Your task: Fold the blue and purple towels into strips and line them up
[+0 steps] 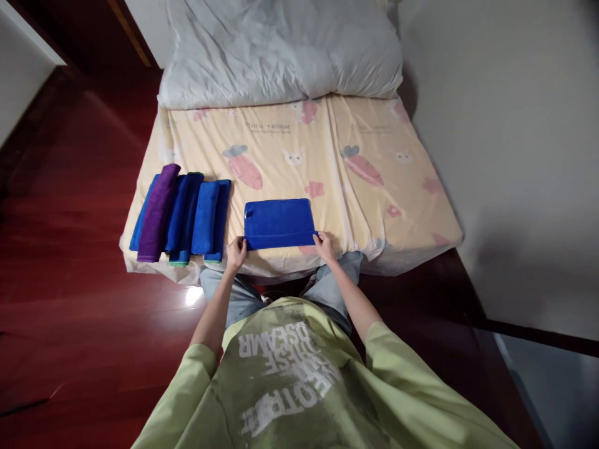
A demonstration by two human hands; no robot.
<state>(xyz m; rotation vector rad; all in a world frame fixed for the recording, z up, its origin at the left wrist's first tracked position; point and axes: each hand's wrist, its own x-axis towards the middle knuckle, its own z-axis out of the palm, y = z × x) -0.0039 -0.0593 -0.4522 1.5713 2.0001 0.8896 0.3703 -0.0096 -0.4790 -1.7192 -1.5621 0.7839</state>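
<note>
A blue towel (279, 222) lies flat near the front edge of the bed (355, 187), with its near part folded over. My left hand (235, 252) pinches the towel's near left corner. At the near right corner, my right hand (324, 246) grips the folded edge. Both arms reach forward from my green shirt.
A row of folded towels (180, 213), blue with one purple (158, 212), lies at the bed's left front. A pale duvet (281, 50) is piled at the far end. White wall stands to the right, dark red wood floor (70, 249) to the left.
</note>
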